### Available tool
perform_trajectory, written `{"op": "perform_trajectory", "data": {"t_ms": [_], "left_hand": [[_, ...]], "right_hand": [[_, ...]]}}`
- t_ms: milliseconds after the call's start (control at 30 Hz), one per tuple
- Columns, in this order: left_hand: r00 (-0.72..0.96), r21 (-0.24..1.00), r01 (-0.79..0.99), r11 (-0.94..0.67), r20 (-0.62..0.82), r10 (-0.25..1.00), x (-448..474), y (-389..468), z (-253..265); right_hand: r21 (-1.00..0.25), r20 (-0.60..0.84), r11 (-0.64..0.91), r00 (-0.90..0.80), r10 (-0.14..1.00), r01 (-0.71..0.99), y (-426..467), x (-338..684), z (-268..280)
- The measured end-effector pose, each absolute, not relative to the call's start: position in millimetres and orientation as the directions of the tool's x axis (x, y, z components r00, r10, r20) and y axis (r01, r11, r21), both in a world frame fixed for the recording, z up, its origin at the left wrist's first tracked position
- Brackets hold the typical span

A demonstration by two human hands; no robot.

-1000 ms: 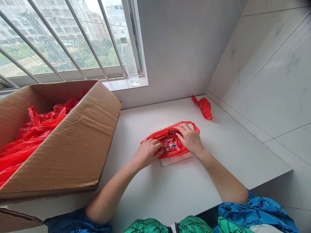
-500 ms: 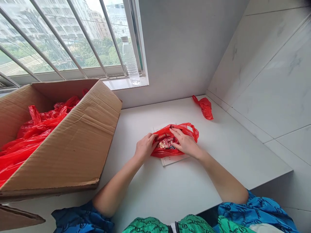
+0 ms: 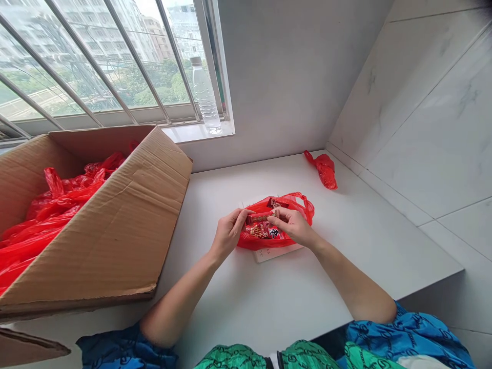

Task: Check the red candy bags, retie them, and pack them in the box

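A red plastic bag lies spread open on the white table, with several red wrapped snack packets inside it. Between my two hands is a narrow red snack packet, held level above the others. My left hand pinches its left end between thumb and fingers. At its right end, my right hand is closed with thumb against fingers. Under the bag a white printed booklet or box shows at its near edge.
A large cardboard box full of red plastic bags stands at the left. Near the back corner lies a knotted red bag. A clear water bottle is on the windowsill. The white table ends at the right.
My hands, earlier spread inside the bag over the packets, now hold one narrow packet between them. More of the bag's contents shows.
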State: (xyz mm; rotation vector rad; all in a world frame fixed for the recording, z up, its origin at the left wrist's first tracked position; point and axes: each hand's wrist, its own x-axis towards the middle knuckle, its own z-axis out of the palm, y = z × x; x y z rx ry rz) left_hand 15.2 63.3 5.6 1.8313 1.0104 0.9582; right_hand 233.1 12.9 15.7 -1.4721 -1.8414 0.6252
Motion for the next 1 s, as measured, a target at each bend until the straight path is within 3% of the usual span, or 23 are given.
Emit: {"op": "perform_trajectory", "data": {"t_ms": [100, 367, 567, 633, 767, 867, 933, 1000], "left_hand": [[0.443, 0.949, 0.206, -0.237, 0.126, 0.888, 14.8, 61.8, 8.5], [0.443, 0.943, 0.237, -0.236, 0.111, 0.89, 15.8, 58.3, 8.4], [0.476, 0.909, 0.291, -0.299, 0.133, 0.869, 14.2, 60.1, 9.5], [0.484, 0.825, 0.405, -0.394, 0.172, 0.858, 12.2, 61.7, 9.5], [0.486, 0.507, 0.673, -0.539, 0.247, 0.838, 8.5, 64.8, 6.4], [0.516, 0.354, 0.725, -0.59, 0.287, 0.807, 8.6, 65.3, 2.8], [0.576, 0.309, 0.696, -0.649, 0.3, 0.76, 10.1, 64.8, 0.0], [0.666, 0.296, 0.629, -0.719, 0.274, 0.694, 11.7, 64.3, -3.1]], "right_hand": [[-0.877, 0.121, 0.186, -0.17, 0.978, 0.442, 13.7, 231.9, 16.0], [-0.943, 0.04, 0.074, -0.11, 0.993, 0.325, 14.7, 230.0, 18.1], [-0.94, 0.075, 0.104, -0.101, 0.992, 0.324, 15.1, 231.6, 14.0], [-0.906, 0.127, 0.138, -0.055, 0.99, 0.401, 14.9, 233.5, 14.8], [-0.739, 0.236, 0.169, 0.015, 0.972, 0.652, 14.0, 241.0, 19.9], [-0.598, 0.062, 0.087, -0.062, 0.996, 0.797, 11.8, 245.6, 20.4], [-0.512, -0.068, 0.046, -0.094, 0.993, 0.858, 10.3, 246.0, 17.6], [-0.472, -0.106, 0.061, -0.125, 0.986, 0.88, 9.9, 244.7, 14.3]]}}
